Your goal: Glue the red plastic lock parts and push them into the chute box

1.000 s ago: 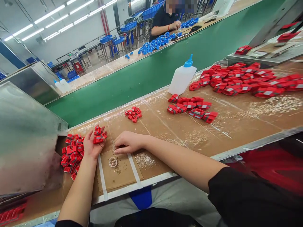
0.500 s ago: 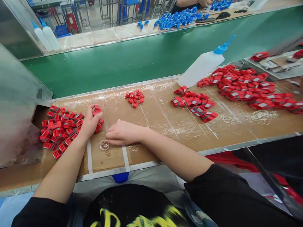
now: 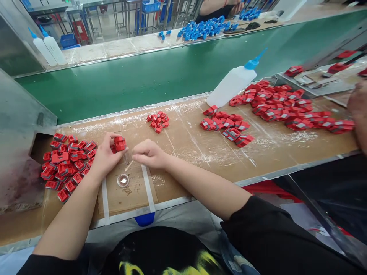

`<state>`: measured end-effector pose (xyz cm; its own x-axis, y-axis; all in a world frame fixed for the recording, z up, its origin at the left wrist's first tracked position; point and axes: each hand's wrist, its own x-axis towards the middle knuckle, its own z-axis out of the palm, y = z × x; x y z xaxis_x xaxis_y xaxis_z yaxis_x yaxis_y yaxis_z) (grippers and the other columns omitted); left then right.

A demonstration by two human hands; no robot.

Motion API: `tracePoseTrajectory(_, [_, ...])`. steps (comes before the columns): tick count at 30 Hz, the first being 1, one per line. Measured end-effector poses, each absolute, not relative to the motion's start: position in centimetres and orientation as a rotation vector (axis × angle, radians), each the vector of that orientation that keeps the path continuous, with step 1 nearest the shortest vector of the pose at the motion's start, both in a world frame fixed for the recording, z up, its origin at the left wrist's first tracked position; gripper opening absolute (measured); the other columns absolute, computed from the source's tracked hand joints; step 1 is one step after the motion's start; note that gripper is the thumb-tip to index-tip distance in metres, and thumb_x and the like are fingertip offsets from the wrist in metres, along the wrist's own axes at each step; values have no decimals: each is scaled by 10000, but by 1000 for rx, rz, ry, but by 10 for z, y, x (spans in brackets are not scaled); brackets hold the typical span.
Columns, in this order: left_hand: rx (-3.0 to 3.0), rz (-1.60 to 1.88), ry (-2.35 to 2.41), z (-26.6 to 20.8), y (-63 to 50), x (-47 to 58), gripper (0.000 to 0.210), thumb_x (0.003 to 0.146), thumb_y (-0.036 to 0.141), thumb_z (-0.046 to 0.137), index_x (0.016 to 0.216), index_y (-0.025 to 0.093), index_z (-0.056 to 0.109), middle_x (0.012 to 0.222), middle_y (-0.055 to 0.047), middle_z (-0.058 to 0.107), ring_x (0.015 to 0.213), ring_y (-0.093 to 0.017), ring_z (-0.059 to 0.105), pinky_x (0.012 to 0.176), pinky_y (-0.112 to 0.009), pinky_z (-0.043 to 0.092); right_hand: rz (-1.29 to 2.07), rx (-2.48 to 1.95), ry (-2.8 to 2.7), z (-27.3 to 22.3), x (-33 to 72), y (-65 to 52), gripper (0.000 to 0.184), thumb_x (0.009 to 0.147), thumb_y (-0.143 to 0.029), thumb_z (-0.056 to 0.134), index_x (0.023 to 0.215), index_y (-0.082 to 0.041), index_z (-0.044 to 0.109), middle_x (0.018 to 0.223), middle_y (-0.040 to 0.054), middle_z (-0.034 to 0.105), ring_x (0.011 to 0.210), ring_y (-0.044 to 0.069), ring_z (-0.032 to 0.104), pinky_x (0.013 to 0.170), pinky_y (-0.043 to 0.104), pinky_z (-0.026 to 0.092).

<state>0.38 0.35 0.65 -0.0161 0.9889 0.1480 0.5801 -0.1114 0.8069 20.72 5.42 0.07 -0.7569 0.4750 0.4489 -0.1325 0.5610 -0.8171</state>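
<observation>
My left hand (image 3: 106, 156) is closed around a red plastic part (image 3: 119, 143) with a recessed face, held above the table between thumb and fingers. Close beside it, my right hand (image 3: 150, 154) pinches a thin pale stick (image 3: 129, 165) that slants down to the left. Below the stick's lower end sits a small clear round dish (image 3: 123, 180) with shiny liquid in it, on a cardboard sheet (image 3: 129, 200) taped to the table. Left of my left hand lies a heap of red and grey parts (image 3: 65, 162).
Small red pieces (image 3: 158, 121) lie further back. Larger red parts (image 3: 226, 124) and a bigger heap (image 3: 275, 101) are to the right, beside a tilted white squeeze bottle (image 3: 232, 86). A green belt (image 3: 143, 80) runs behind. Another person's hand (image 3: 358, 110) shows at the right edge.
My left hand has turned, bringing the red part's recessed face into view. My right hand has lifted from beside the dish, and its stick now shows. Another person's hand has appeared at the right.
</observation>
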Motion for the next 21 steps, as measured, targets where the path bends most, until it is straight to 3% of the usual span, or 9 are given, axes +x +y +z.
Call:
tracePoseTrajectory(5, [1742, 949, 1648, 6, 3, 5, 405, 821, 345, 767, 1150, 253, 550, 966, -8, 729, 846, -187, 692, 813, -321, 499, 1097, -606, -1752, -5, 208, 67, 434, 982, -369, 492, 621, -215, 307, 601, -56, 294, 577, 97, 298, 593, 271, 259])
tracePoseTrajectory(21, [1764, 938, 1696, 8, 2, 6, 395, 807, 359, 795, 1114, 255, 570, 974, -8, 743, 844, -193, 695, 797, -323, 496, 1058, -672, -1870, -13, 204, 74, 429, 984, -379, 483, 625, -202, 325, 620, -54, 298, 604, 96, 327, 619, 267, 256])
